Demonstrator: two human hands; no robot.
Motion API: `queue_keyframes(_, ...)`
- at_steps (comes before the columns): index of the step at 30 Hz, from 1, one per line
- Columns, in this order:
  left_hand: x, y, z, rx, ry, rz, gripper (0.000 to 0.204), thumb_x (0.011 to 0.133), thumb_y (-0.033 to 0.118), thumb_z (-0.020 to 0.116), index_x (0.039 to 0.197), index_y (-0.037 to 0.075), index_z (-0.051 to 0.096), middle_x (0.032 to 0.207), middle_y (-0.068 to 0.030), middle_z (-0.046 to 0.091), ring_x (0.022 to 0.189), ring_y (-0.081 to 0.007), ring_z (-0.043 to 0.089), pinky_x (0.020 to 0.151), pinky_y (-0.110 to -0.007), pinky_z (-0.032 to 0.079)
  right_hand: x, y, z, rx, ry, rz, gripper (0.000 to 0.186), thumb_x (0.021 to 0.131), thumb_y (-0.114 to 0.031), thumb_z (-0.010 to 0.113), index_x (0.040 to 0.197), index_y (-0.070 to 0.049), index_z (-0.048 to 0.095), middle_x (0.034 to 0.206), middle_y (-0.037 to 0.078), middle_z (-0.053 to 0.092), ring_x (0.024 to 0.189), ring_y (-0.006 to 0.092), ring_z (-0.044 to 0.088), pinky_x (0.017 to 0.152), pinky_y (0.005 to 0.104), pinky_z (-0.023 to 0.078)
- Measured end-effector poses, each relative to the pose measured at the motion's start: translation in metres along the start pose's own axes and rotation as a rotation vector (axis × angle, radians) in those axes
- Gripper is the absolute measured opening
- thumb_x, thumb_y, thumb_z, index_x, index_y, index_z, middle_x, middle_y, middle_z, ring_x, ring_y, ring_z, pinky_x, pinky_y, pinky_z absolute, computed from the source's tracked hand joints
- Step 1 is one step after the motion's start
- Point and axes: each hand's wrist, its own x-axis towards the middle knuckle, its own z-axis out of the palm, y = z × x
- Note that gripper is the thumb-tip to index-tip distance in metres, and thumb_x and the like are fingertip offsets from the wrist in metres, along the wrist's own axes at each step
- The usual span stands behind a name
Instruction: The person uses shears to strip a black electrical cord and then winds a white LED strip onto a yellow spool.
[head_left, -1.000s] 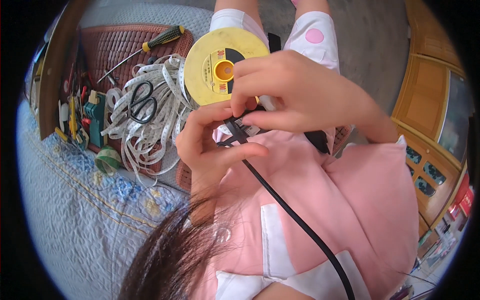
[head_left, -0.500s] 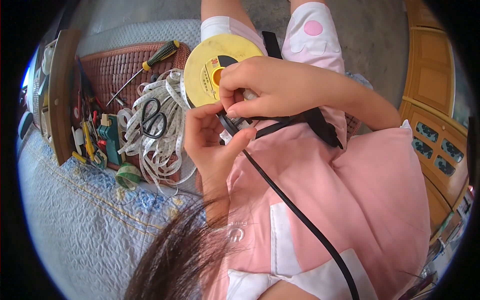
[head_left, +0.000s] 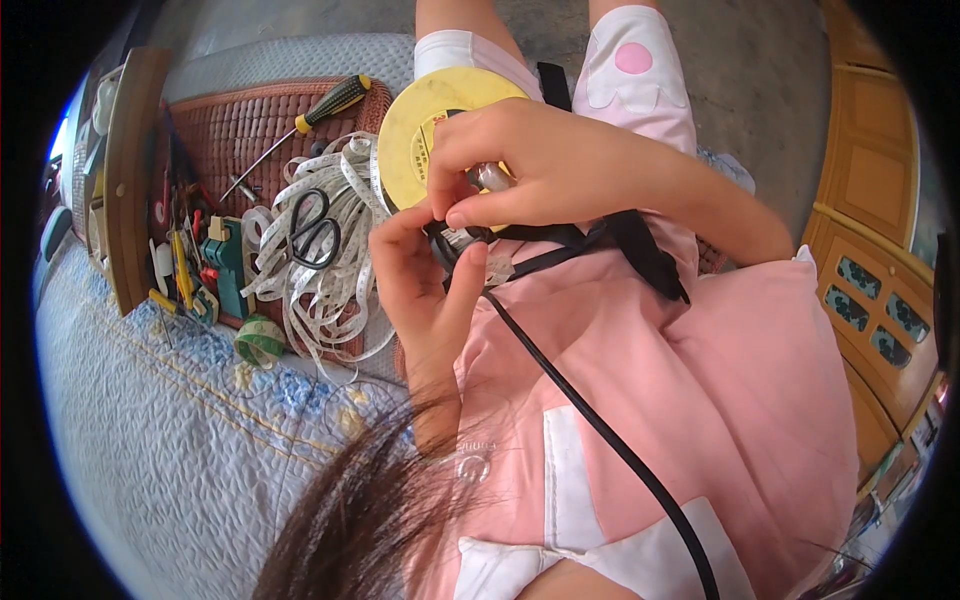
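Over my lap, my left hand [head_left: 415,262] is closed around a small dark piece [head_left: 458,238] with a pale patch on it; its exact kind is partly hidden by fingers. My right hand [head_left: 520,165] reaches across from the right, thumb and fingers pinched together at that same piece. A shiny greyish rounded thing [head_left: 492,178] shows under the right palm. Right behind the hands lies a yellow round tape measure case [head_left: 405,125], partly covered by the right hand. A black cable [head_left: 590,415] runs from beside my left thumb down across my pink shirt.
Left of my hands lies a heap of white measuring tape [head_left: 350,240] with black-handled scissors [head_left: 312,245] on it. A screwdriver [head_left: 335,105] rests on the brown beaded mat [head_left: 230,125]. A wooden box [head_left: 135,190], several tools and a green tape roll [head_left: 260,340] are farther left.
My right fingertips have shifted slightly left and closer over the small dark piece. The left thumb has moved in toward it. The whole view has shifted a little.
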Motion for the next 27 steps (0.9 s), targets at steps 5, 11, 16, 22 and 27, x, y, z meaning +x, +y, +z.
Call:
queue_keyframes(5, 0.001, 0.004, 0.002, -0.153, -0.016, 0.019, 0.039, 0.069, 0.001, 0.052, 0.102, 0.000, 0.032, 0.100, -0.0158, 0.042, 0.094, -0.0179, 0.041, 0.079, -0.024, 0.031, -0.002, -0.004, -0.004, 0.100, 0.076, -0.130, 0.011, 0.066, -0.005, 0.054, 0.077, -0.003, 0.055, 0.068, 0.003, 0.051, 0.062, 0.0117, 0.047, 0.047, 0.0220, 0.035)
queue_keyframes(11, -0.001, -0.002, 0.009, -0.387, 0.042, 0.187, 0.036, 0.073, 0.015, 0.052, 0.098, 0.007, 0.028, 0.105, -0.0222, 0.038, 0.097, -0.0253, 0.040, 0.082, -0.031, 0.033, -0.018, -0.006, 0.007, 0.103, 0.339, -0.347, 0.022, 0.061, -0.006, 0.059, 0.082, -0.003, 0.054, 0.081, 0.006, 0.051, 0.071, 0.0145, 0.050, 0.056, 0.0226, 0.038)
queue_keyframes(16, -0.005, 0.002, 0.015, -0.393, 0.034, 0.278, 0.025, 0.075, 0.011, 0.047, 0.088, 0.010, 0.026, 0.107, -0.0292, 0.032, 0.101, -0.0311, 0.037, 0.080, -0.037, 0.036, -0.028, -0.016, 0.024, -0.108, 0.515, -0.359, 0.038, 0.050, -0.008, 0.065, 0.085, -0.006, 0.052, 0.089, 0.006, 0.050, 0.073, 0.0199, 0.053, 0.058, 0.0259, 0.044)
queue_keyframes(22, 0.000, -0.003, 0.023, -0.465, 0.055, 0.492, 0.022, 0.076, 0.014, 0.044, 0.087, 0.009, 0.026, 0.108, -0.0327, 0.029, 0.104, -0.0382, 0.032, 0.084, -0.042, 0.030, -0.030, -0.027, 0.022, -0.191, 0.467, -0.397, 0.044, 0.051, -0.009, 0.067, 0.091, -0.001, 0.051, 0.090, 0.013, 0.046, 0.068, 0.0152, 0.048, 0.054, 0.0204, 0.039)
queue_keyframes(27, 0.004, -0.003, 0.027, -0.477, 0.066, 0.528, 0.023, 0.075, 0.013, 0.046, 0.087, 0.007, 0.028, 0.110, -0.0334, 0.027, 0.106, -0.0403, 0.030, 0.085, -0.043, 0.029, -0.026, -0.020, 0.027, -0.073, 0.512, -0.397, 0.036, 0.049, -0.011, 0.066, 0.081, -0.005, 0.053, 0.080, 0.006, 0.049, 0.064, 0.0206, 0.052, 0.051, 0.0250, 0.043)
